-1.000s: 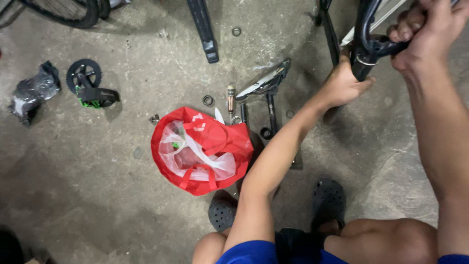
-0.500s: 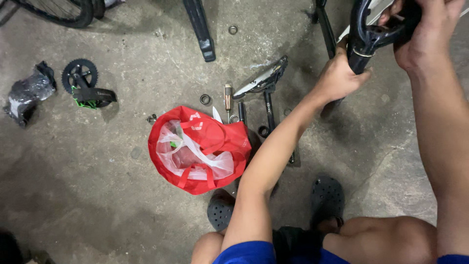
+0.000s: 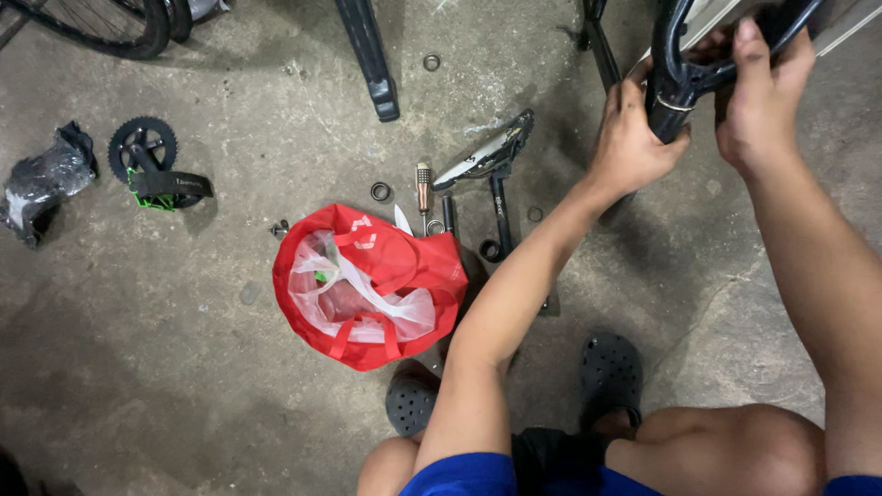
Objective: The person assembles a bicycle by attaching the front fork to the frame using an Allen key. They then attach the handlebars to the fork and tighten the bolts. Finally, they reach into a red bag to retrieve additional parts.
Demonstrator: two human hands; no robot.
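- One head-worn camera looked almost straight down past the person's knees to the concrete floor (image 3: 184, 395).
- It sat near the forearms; the left hand (image 3: 634, 138) and right hand (image 3: 758, 101) reached the frame's top edge.
- No second view shared the scene.

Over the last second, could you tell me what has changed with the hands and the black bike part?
The left hand has slid up the black fork to grip its lower end. The right hand has kept its hold near the top. The red bag, crankset and saddle lie unmoved on the floor.
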